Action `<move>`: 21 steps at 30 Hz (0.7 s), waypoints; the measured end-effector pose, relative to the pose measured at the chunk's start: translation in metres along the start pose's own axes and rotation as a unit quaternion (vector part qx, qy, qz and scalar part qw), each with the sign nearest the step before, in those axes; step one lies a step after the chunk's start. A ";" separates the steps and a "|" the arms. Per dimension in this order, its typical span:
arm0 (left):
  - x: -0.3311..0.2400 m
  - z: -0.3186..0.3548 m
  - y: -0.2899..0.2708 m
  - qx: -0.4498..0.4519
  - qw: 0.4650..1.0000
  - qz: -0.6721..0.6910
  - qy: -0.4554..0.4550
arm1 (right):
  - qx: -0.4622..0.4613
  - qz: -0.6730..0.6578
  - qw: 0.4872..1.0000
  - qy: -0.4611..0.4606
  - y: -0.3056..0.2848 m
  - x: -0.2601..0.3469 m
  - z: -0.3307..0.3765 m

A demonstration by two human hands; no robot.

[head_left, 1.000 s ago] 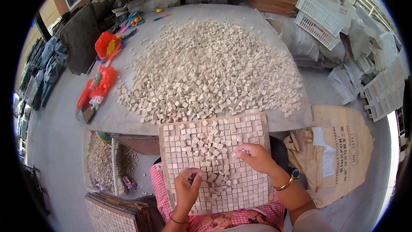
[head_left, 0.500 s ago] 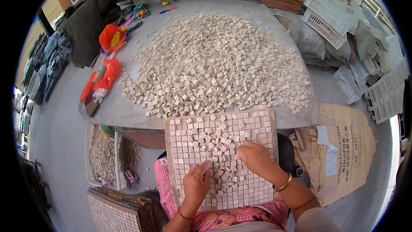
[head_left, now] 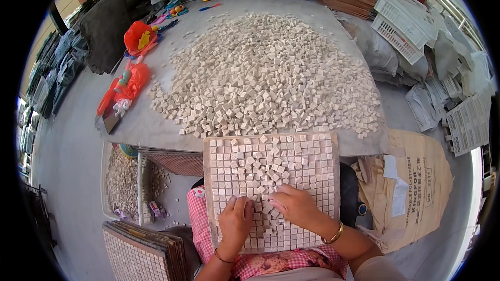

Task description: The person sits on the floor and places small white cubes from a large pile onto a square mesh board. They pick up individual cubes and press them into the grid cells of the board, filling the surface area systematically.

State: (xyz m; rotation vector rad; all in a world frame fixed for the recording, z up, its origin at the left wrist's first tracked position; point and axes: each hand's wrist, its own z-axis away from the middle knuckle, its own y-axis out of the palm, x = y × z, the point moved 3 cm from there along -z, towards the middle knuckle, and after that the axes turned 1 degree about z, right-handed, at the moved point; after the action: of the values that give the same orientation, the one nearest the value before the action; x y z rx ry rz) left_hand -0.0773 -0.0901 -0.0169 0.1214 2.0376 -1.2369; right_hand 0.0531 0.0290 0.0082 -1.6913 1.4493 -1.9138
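A square grid tray [head_left: 325, 218] rests on my lap, against the table's near edge. Small pale stone mosaic tiles fill most of its pockets, and a loose heap of the same tiles [head_left: 263, 169] lies over its middle. My left hand [head_left: 236, 222] is on the tray left of centre, its fingers bent together at the heap's lower left. My right hand [head_left: 296, 207] reaches in from the right, thumb and fingers closed down on the loose tiles. The fingertips of both hands are close together, and whatever they pinch is hidden.
A large pile of tiles [head_left: 271, 73] covers the table [head_left: 156, 135] ahead. Red plastic bags [head_left: 136, 80] lie at its left. Below left stand a white crate of tile pieces [head_left: 122, 182] and a stack of filled trays [head_left: 135, 255]. A beige sack [head_left: 427, 192] lies at right.
My right hand has moved left and slightly down across the tray, closer to my left hand. My left hand has shifted slightly left, its fingers more gathered. The view has tilted slightly.
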 end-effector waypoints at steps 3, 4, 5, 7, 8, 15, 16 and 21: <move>0.001 -0.001 -0.010 0.006 0.999 -0.001 -0.032 | -0.013 0.051 0.999 -0.004 0.009 0.007 -0.005; 0.002 -0.001 -0.012 0.011 0.999 0.000 -0.043 | -0.017 0.072 0.997 -0.006 0.012 0.007 -0.006; 0.002 -0.001 -0.012 0.011 0.999 0.021 -0.031 | -0.010 0.085 0.996 -0.008 0.014 0.008 -0.007; 0.000 0.000 -0.008 0.013 0.998 0.064 -0.005 | 0.004 0.113 0.994 -0.012 0.019 0.009 -0.009; -0.002 -0.001 -0.006 0.026 0.998 0.059 0.006 | 0.002 0.086 0.996 -0.006 0.020 0.007 -0.009; -0.001 -0.013 0.000 0.080 0.995 0.042 0.039 | 0.084 -0.439 0.869 0.211 -0.004 -0.030 0.010; 0.002 -0.013 0.002 0.080 0.995 0.046 0.042 | 0.122 -0.558 0.762 0.305 -0.003 -0.033 0.017; -0.004 -0.019 0.002 0.104 0.993 0.052 -0.001 | 0.074 -0.709 0.623 0.323 -0.004 -0.048 0.032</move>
State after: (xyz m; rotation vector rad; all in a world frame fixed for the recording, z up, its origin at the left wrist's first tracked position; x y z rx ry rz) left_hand -0.0839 -0.0729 -0.0111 0.3216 1.8714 -1.3804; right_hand 0.0968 0.0476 -0.0242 -2.3956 -0.5642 -3.4229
